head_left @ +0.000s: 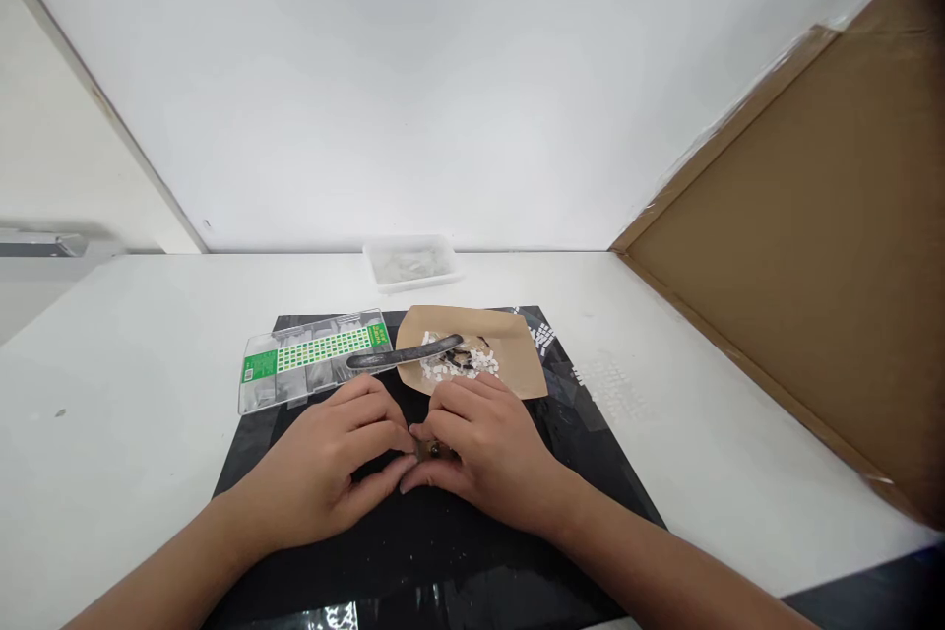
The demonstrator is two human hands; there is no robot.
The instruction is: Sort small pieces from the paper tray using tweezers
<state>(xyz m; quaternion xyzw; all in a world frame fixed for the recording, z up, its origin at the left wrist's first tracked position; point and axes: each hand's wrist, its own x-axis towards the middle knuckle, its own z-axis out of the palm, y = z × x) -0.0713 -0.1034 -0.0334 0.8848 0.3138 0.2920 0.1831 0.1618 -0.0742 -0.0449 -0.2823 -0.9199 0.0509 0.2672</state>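
My left hand and my right hand meet over the black mat, fingertips pinched together. Between them is a small brownish, partly see-through piece with dark spots; my fingers cover most of it, so its kind is unclear. Just beyond my hands lies a brown paper sheet bearing many small white bits and some dark scraps. A dark, curved, flat strip rests across the paper's left part and the edge of a clear compartment box with a green label.
A translucent white tub with pale contents stands at the back by the white wall. Small white stickers dot the mat's right edge, and more pale ones lie on the white table. A large cardboard panel leans on the right.
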